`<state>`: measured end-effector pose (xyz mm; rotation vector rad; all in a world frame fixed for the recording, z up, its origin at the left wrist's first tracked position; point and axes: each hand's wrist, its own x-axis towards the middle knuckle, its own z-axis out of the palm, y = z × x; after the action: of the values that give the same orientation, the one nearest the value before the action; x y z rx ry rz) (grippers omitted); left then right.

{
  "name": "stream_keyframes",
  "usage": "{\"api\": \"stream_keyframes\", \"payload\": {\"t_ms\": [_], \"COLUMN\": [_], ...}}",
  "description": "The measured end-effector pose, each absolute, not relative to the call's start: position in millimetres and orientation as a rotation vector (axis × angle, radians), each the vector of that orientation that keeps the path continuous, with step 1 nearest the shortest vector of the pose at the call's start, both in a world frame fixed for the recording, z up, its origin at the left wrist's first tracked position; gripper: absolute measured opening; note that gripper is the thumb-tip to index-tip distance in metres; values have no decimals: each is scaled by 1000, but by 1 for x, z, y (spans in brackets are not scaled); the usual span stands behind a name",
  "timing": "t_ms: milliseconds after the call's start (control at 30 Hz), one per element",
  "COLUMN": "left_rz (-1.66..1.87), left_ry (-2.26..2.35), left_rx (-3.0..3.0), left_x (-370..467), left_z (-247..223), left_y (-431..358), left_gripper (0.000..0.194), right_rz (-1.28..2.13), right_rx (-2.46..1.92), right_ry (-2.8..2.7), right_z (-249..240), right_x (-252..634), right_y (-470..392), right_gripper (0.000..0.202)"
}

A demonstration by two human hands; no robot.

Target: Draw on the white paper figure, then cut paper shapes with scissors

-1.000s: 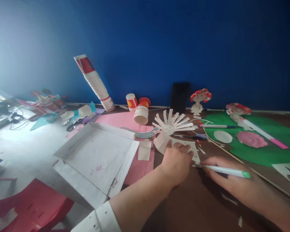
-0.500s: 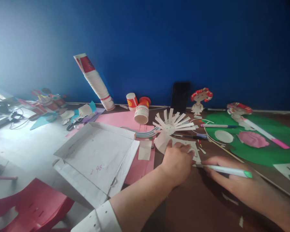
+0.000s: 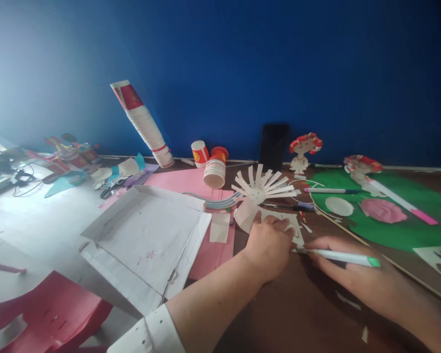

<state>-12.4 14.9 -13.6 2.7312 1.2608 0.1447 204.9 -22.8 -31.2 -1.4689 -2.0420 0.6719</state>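
Working over the brown tabletop, barely moved since a second ago. Resting the left hand palm-down with half-curled fingers, any grip beneath hidden; keeping the right hand closed in a narrow pinch. Under the left fingers, steadying white paper. In the right, holding a green-ended marker, tip at or just beside the paper's near edge; judging by that, no clear advance.

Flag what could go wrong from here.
1. The green-ended marker in the right hand points toward the left hand, whose fingers rest on the white paper; a slip might poke them or shift the sheet.
2. The fringed paper piece lies just beyond the left hand, so a forward push could bend its strips.
3. The tall cup stack leans steeply; a bump may topple it.
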Motion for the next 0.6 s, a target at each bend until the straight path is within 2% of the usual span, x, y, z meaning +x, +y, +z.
{"api": "stream_keyframes", "payload": {"t_ms": [333,600], "left_rz": [152,165], "left_ry": [1249,1250], "left_rx": [2694,2686], "left_x": [-12,-12], "left_z": [-11,-12], "left_y": [16,16], "left_gripper": [25,24], "right_rz": [768,717], "right_rx": [-1529,-1569], "right_ry": [-1978,-2014], "right_z": [-25,-23], "right_x": [201,204], "right_y": [-22,-21], "right_gripper": [27,26]}}
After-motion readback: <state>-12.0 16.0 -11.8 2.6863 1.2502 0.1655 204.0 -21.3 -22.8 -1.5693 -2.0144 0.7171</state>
